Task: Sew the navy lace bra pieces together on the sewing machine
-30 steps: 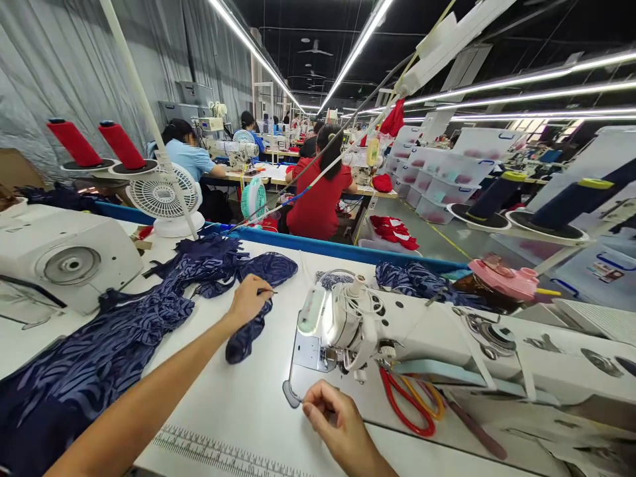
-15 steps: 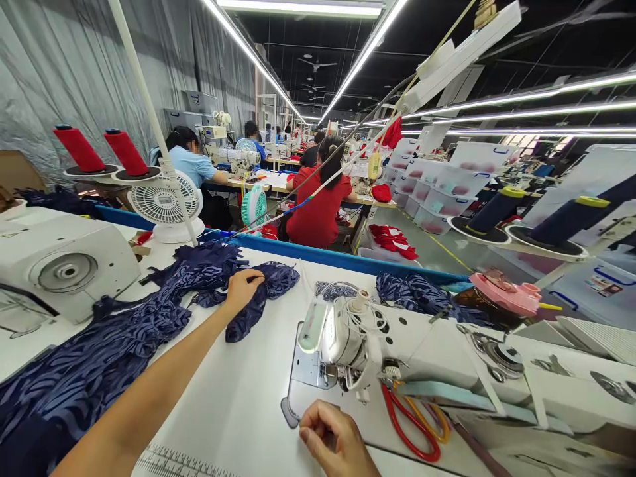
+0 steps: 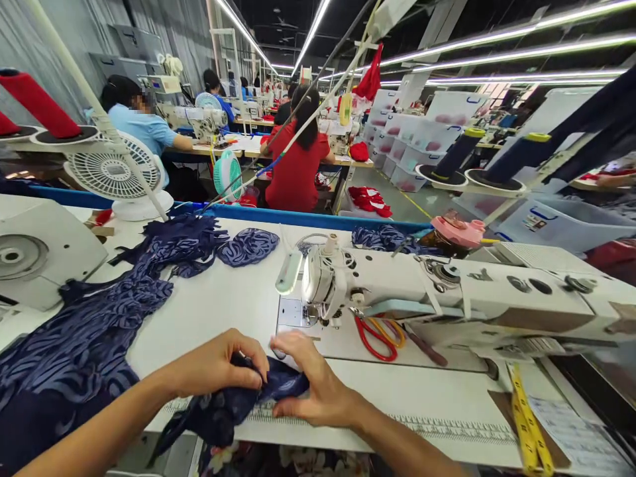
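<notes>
My left hand (image 3: 223, 364) pinches a navy fabric piece (image 3: 213, 414) near the table's front edge, and one end of the cloth droops over that edge. At the right end of the same cloth is my right hand (image 3: 322, 384), its thumb and fingers apart around the fabric; its fingertips are slightly blurred. Just beyond the hands stands a white sewing machine (image 3: 397, 278), its needle area facing left. A heap of wavy-patterned navy fabric (image 3: 89, 338) spreads along the left of the table, with a smaller patterned piece (image 3: 248, 246) at its far end.
Scissors with red and orange handles (image 3: 375, 341) lie against the machine. A printed ruler strip (image 3: 447, 429) runs along the front edge, and a yellow tape measure (image 3: 529, 424) hangs at right. Behind are a white fan (image 3: 116, 169), thread cones (image 3: 460, 154) and seated co-workers.
My left hand has come back from the far fabric heap to the front edge with a navy piece. My right hand has met it there and its fingers have spread. The view has turned right and downward.
</notes>
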A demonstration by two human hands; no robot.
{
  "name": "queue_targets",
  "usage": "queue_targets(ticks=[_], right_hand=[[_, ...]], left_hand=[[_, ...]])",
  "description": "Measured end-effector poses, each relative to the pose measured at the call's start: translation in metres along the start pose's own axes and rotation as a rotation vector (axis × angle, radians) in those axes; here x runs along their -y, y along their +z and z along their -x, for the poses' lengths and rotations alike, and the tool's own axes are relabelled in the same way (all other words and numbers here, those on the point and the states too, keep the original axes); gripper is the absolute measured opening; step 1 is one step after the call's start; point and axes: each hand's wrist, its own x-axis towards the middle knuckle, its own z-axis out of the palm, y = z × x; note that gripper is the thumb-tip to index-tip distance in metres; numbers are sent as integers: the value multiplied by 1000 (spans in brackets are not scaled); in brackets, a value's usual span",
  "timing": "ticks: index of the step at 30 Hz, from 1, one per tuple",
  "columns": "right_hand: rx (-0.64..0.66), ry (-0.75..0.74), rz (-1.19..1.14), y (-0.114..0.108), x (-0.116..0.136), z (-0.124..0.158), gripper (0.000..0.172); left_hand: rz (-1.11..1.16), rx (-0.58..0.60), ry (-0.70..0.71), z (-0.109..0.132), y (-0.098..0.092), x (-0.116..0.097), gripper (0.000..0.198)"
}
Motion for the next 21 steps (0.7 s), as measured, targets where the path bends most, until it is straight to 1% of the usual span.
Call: queue_targets(ticks=[1, 2, 3, 4, 5, 6, 9, 11, 14, 16, 18, 21], right_hand=[[47, 54, -44, 0, 3, 1, 45], [71, 136, -85, -1, 6, 2, 33], [65, 228, -117, -2, 8, 3, 28], [41, 306, -132, -3, 10, 4, 29], [19, 354, -131, -4, 12, 5, 31], [7, 369, -120, -6, 14, 5, 33], [5, 316, -79, -9, 20, 3, 36], [-25, 327, -97, -11, 22, 4, 28], [-122, 431, -205, -13, 21, 9, 15], [-177, 464, -244, -13, 20, 12, 13], [-177, 419, -198, -10, 20, 14, 11], [-132, 319, -88, -7, 23, 13, 2]], left_hand=[[1, -1, -8, 1, 4, 3, 15], [-17, -34, -21, 2, 5, 5, 16], [-48, -88, -35, 4, 5, 7, 16], [-84, -149, -44, 5, 5, 7, 15], [-117, -197, -40, 6, 7, 6, 13], [-143, -222, -20, 7, 10, 5, 11], [-177, -208, 83, 4, 29, 4, 10], [-185, -228, 123, -1, 39, 8, 13], [-184, -251, 121, -6, 43, 17, 12], [-202, -258, 106, -6, 42, 18, 12], [-207, -250, 103, -6, 45, 15, 13], [-149, -194, 87, -9, 49, 10, 11]])
